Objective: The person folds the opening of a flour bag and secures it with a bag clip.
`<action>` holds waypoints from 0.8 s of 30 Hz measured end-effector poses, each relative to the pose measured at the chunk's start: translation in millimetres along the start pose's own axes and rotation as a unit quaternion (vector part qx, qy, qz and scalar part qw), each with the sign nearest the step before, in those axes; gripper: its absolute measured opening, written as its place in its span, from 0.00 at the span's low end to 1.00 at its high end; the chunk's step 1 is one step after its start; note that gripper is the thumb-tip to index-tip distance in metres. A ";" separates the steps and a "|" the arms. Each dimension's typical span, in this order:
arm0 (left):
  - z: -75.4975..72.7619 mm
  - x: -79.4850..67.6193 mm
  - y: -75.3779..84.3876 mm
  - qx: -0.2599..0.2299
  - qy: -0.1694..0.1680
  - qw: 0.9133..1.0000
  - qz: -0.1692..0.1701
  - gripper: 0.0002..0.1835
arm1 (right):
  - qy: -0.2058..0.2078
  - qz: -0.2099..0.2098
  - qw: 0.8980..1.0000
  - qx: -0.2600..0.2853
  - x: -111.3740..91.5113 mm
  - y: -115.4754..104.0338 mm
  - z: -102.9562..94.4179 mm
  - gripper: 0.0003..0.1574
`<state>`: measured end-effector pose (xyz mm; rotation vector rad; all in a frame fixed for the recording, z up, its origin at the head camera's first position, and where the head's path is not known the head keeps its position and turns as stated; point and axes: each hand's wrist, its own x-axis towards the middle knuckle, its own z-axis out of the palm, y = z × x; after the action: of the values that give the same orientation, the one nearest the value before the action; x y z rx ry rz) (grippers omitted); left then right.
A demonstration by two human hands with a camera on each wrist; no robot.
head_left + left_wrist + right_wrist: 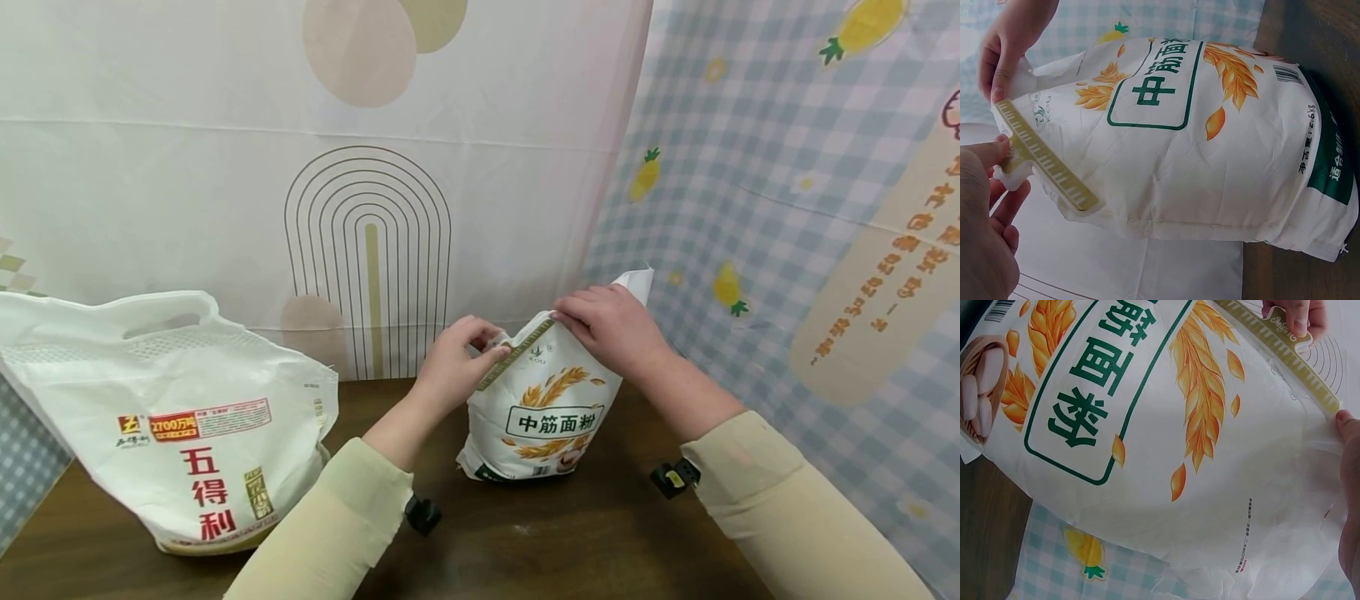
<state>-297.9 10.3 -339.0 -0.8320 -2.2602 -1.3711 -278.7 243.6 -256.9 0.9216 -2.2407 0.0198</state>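
Observation:
A white flour bag (555,442) with orange wheat ears and a green-framed label stands tilted on the dark table. My left hand (452,367) pinches its upper left edge between thumb and fingers. At the upper right, my right hand (618,332) grips the bag's top, with a white corner sticking up beyond the fingers. A gold strip (1047,159) with white tick marks runs along the top edge between both hands. In the right wrist view, the right thumb (1349,428) presses at one end of this strip; the other fingers are mostly hidden.
To the left stands a larger white bag (217,400) with red lettering and a cut-out handle on top. The dark wooden table (525,542) ends at a pale printed cloth (517,208) behind. A blue checked cloth (750,250) hangs along the right side.

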 end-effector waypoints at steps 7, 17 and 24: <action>-0.8 -1.2 1.4 0.007 -0.002 1.000 -0.014 0.09 | -0.006 0.008 1.000 0.001 -0.4 0.5 -0.5 0.08; -2.4 -2.4 2.7 0.007 -0.002 0.999 -0.040 0.11 | -0.019 0.021 1.000 -0.003 1.1 1.4 0.5 0.08; -2.5 -3.5 2.5 0.009 -0.006 0.999 -0.049 0.12 | -0.013 0.013 1.000 0.000 1.8 1.6 0.7 0.08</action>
<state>-293.7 8.0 -338.2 -0.7350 -2.3471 -1.3880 -281.0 243.5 -255.9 0.8979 -2.2758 0.0190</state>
